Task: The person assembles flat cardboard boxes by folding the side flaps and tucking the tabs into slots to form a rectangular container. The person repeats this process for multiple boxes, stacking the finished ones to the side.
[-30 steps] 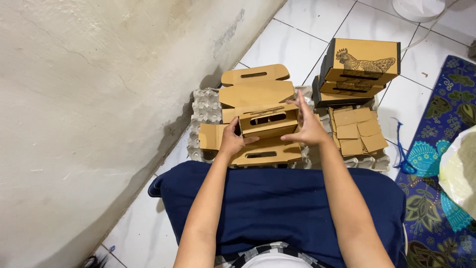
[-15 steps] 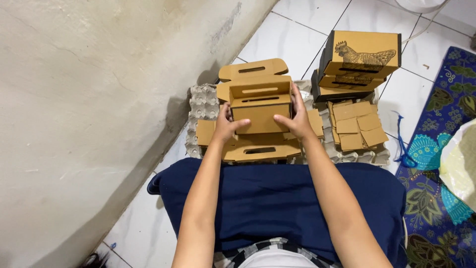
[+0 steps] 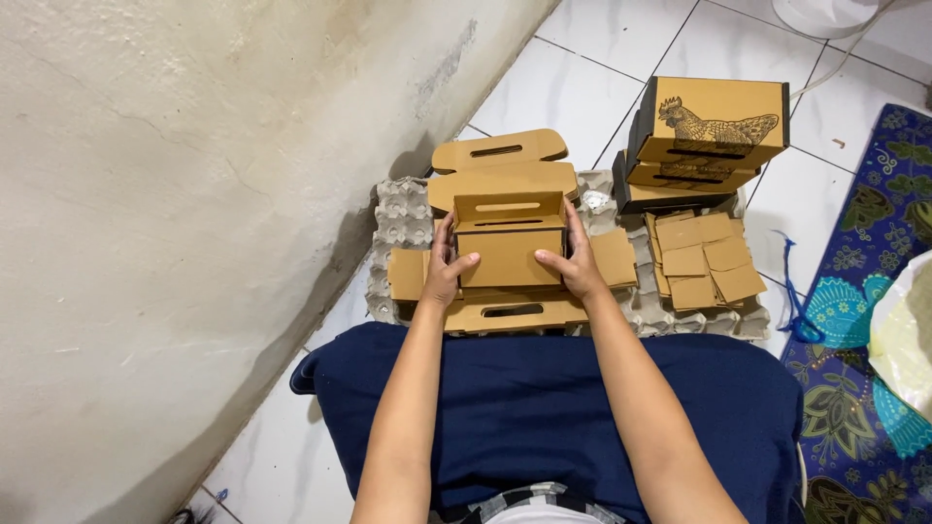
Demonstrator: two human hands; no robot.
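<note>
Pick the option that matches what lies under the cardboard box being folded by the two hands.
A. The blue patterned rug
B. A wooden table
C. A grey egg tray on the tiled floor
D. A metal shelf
C: the cardboard box, gripped by the left hand and right hand, sits over a grey egg tray resting on the white tiled floor.

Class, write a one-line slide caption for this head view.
Left hand and right hand fold a brown cardboard box over grey egg trays, beside finished boxes.
</note>
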